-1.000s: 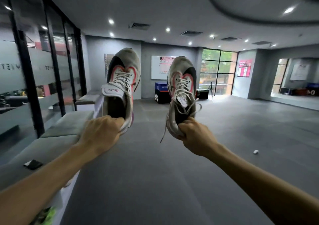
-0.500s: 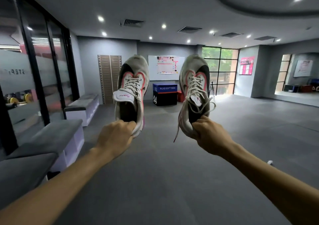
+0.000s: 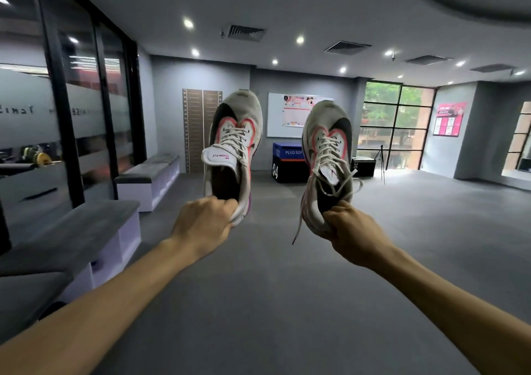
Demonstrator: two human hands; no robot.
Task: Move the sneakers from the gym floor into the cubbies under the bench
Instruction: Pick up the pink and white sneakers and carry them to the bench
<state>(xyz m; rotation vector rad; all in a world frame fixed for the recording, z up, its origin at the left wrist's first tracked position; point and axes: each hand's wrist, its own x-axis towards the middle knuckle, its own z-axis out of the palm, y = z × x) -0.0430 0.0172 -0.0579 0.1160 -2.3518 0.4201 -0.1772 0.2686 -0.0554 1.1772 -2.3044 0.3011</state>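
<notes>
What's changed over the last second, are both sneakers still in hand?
The view has swung right, so the bench slid toward the left edge. Nothing was let go: the left hand still grips the left sneaker by its heel, the right hand the right sneaker, toes up.

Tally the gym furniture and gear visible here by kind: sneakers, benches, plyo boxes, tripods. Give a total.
Sneakers: 2, the left sneaker held by the left hand and the right sneaker by the right hand
Benches: 2, near bench and far bench
Plyo boxes: 2, blue-topped box and black box
Tripods: 1
Total: 7
</notes>
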